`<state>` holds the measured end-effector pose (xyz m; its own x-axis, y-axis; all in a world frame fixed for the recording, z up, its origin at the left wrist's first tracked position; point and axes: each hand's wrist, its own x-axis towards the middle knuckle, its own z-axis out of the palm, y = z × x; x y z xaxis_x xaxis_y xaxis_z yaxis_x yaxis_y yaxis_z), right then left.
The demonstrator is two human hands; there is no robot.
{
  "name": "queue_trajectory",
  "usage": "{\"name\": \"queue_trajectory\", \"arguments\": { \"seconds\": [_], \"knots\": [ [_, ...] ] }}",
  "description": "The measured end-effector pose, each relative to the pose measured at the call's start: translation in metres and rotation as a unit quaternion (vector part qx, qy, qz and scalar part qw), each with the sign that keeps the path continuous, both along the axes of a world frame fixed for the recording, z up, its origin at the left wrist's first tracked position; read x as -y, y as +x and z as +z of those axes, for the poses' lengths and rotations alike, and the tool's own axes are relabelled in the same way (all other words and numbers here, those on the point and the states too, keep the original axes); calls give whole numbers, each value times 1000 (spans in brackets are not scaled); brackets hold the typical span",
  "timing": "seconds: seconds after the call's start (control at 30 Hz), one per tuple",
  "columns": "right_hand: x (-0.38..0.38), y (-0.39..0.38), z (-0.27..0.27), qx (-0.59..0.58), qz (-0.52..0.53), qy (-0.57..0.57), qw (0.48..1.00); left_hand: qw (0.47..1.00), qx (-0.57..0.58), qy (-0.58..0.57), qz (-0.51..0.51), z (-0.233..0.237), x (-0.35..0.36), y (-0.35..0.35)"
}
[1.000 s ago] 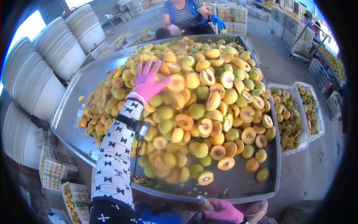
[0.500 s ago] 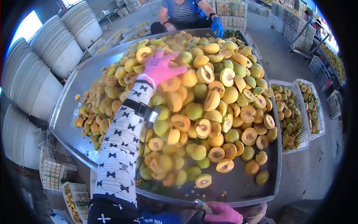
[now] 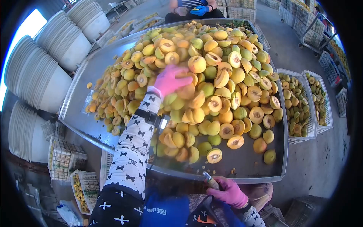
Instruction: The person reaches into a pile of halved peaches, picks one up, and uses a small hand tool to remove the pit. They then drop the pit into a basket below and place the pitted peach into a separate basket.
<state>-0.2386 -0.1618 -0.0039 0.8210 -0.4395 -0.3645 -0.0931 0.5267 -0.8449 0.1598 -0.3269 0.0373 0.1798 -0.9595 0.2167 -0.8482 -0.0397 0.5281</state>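
A big heap of yellow-green peaches (image 3: pixel 226 130), many of them halved with reddish-brown centres, lies on a metal table (image 3: pixel 249 162). On top of the heap is my left hand (image 3: pixel 171 81), in a pink glove, with fingers spread over the fruit; it is slightly blurred, and the fruit beneath it is partly hidden. Below the table's near edge, my right hand (image 3: pixel 230 193), also pink-gloved, is closed around the handle of a short tool with a shiny metal tip (image 3: pixel 207 175). Small bits lie on the table just beyond that tip.
Crates of peach pieces (image 3: pixel 314 126) stand to the right of the table. Stacked white tubs (image 3: pixel 36 81) line the left side, with plastic crates (image 3: pixel 66 159) below them. Across the table sits a co-worker, whose blue-gloved hand (image 3: pixel 199 10) holds something yellow.
My left hand has moved nearer over the heap, and peaches around it have shifted towards me. My right hand and its tool show more fully. The co-worker's hands have come together.
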Motion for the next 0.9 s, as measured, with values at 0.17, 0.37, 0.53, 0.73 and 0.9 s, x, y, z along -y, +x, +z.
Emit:
{"name": "queue_trajectory", "arguments": {
  "seconds": [0.17, 0.37, 0.53, 0.73, 0.9],
  "knots": [
    [-14, 10, 2, -18, -29, 25, 999, 996, -71, -55, -26, -37, -46, -30],
    [-20, 13, -2, -27, -31, 2, 999, 946, -198, 255, -37, 0, -69, -43],
    [-17, 4, -5, -40, -25, 11, 999, 986, -20, 42, 163, -2, -32, -27],
    [-17, 0, -10, -1, -47, 8, 999, 981, -49, 137, 130, -57, 13, 7],
    [-18, 6, -3, -9, -46, 15, 999, 995, -85, 53, -10, -37, -24, -33]
  ]
}}
